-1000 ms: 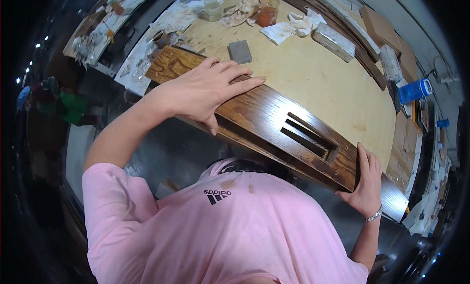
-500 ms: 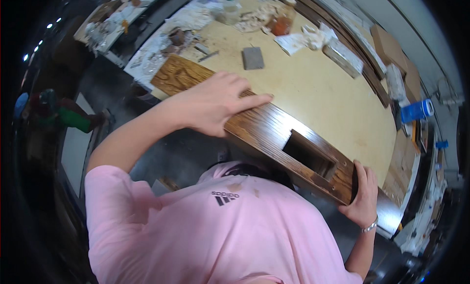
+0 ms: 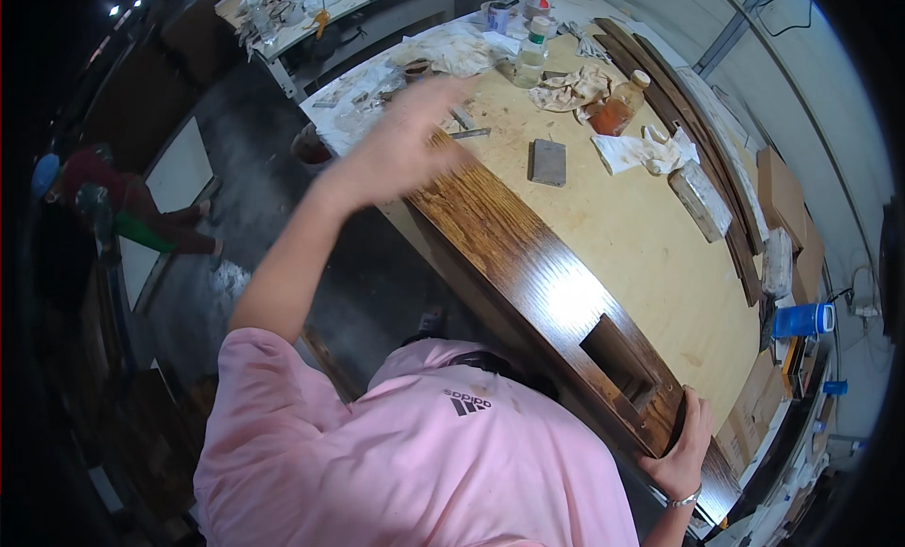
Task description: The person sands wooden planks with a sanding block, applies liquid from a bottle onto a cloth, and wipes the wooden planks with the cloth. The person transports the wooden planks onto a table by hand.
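Observation:
A long brown varnished wooden board [image 3: 509, 240] with a rectangular cutout near its right end lies slantwise along the table's near edge. Glare whitens its middle. My right hand [image 3: 681, 448] grips the right end, thumb on the near side and fingers over the far corner. Motion smears my left hand [image 3: 405, 141], which is over the board's far left end; its fingers are not clear, nor whether it touches the wood. Beyond the board, a small grey block [image 3: 547, 161] rests on the pale tabletop [image 3: 641, 245].
Crumpled rags [image 3: 572, 88], a bottle of orange liquid [image 3: 617, 108] and a green-capped clear bottle [image 3: 532, 55] stand or lie at the back. A wrapped block [image 3: 699, 201] sits beside dark wooden strips [image 3: 702, 141]. A blue container [image 3: 803, 321] is at right. Another person [image 3: 123, 203] is far left.
My left hand has moved from the board's middle toward its far left end. My right hand still grips the right end. The view has shifted, so the board appears steeper.

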`<state>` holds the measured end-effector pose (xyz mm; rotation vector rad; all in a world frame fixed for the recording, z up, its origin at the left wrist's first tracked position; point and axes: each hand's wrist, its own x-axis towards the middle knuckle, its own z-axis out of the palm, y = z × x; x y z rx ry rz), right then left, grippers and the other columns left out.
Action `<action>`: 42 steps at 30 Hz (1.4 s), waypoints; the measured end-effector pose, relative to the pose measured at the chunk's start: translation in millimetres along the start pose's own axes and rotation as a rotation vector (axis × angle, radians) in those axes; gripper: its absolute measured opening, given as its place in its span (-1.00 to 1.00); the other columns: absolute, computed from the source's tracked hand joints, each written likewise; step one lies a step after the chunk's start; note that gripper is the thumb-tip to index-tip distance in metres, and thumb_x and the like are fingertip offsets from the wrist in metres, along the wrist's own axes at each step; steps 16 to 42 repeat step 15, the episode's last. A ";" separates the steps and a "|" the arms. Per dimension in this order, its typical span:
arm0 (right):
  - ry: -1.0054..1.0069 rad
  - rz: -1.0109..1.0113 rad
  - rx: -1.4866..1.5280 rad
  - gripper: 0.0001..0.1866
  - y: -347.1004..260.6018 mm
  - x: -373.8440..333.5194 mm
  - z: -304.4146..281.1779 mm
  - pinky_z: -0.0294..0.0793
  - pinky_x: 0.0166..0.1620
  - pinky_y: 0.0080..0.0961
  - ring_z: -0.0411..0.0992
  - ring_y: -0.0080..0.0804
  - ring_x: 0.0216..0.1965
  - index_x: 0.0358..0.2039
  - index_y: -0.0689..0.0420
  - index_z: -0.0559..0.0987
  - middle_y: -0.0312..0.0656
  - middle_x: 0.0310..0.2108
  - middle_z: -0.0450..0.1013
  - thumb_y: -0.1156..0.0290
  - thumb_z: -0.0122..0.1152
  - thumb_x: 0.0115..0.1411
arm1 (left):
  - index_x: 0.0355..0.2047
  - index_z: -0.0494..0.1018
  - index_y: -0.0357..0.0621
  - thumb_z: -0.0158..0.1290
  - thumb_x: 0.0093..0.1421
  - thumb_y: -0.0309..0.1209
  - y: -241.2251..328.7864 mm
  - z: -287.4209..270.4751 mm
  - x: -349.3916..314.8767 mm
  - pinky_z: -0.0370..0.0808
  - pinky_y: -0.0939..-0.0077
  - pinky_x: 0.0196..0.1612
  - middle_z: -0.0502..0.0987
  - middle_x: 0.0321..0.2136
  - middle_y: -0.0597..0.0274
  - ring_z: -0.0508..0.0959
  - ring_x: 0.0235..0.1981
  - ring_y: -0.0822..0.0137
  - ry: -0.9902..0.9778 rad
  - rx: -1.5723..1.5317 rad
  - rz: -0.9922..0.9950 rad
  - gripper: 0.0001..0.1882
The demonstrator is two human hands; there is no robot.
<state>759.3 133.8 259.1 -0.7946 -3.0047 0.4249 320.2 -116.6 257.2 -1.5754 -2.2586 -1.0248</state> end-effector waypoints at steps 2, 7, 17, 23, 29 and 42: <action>-0.030 -0.013 0.018 0.10 -0.4 3.3 -2.8 0.22 0.04 -0.17 0.23 0.04 -0.06 0.12 0.18 0.25 0.01 -0.13 0.25 0.39 0.48 -0.61 | 0.25 0.09 -0.34 -0.10 0.29 0.00 -26.5 -25.7 -19.3 0.05 0.41 0.29 0.13 0.27 -0.02 0.07 0.32 0.21 0.008 -0.317 -0.453 -0.27; -0.051 0.008 0.016 0.15 9.5 -4.5 -6.4 0.21 0.14 -0.19 0.23 0.07 0.06 0.14 0.20 0.25 0.05 -0.01 0.27 0.39 0.53 -0.64 | 0.19 0.22 -0.30 -0.17 0.35 -0.08 -44.1 1.8 -51.3 0.22 0.52 0.18 0.36 0.10 0.20 0.32 0.11 0.40 -0.089 -0.890 -0.675 -0.42; -0.119 0.039 0.036 0.12 5.4 -1.4 -11.4 0.24 0.13 -0.19 0.25 0.05 0.06 0.13 0.18 0.25 0.04 0.00 0.27 0.36 0.54 -0.60 | 0.29 0.06 -0.19 -0.28 0.36 0.01 -66.9 -8.9 -64.8 0.18 0.45 0.23 0.29 0.18 0.10 0.28 0.18 0.31 -0.047 -1.343 -0.751 -0.35; -0.119 0.039 0.036 0.12 5.4 -1.4 -11.4 0.24 0.13 -0.19 0.25 0.05 0.06 0.13 0.18 0.25 0.04 0.00 0.27 0.36 0.54 -0.60 | 0.29 0.06 -0.19 -0.28 0.36 0.01 -66.9 -8.9 -64.8 0.18 0.45 0.23 0.29 0.18 0.10 0.28 0.18 0.31 -0.047 -1.343 -0.751 -0.35; -0.119 0.039 0.036 0.12 5.4 -1.4 -11.4 0.24 0.13 -0.19 0.25 0.05 0.06 0.13 0.18 0.25 0.04 0.00 0.27 0.36 0.54 -0.60 | 0.29 0.06 -0.19 -0.28 0.36 0.01 -66.9 -8.9 -64.8 0.18 0.45 0.23 0.29 0.18 0.10 0.28 0.18 0.31 -0.047 -1.343 -0.751 -0.35; -0.119 0.039 0.036 0.12 5.4 -1.4 -11.4 0.24 0.13 -0.19 0.25 0.05 0.06 0.13 0.18 0.25 0.04 0.00 0.27 0.36 0.54 -0.60 | 0.29 0.06 -0.19 -0.28 0.36 0.01 -66.9 -8.9 -64.8 0.18 0.45 0.23 0.29 0.18 0.10 0.28 0.18 0.31 -0.047 -1.343 -0.751 -0.35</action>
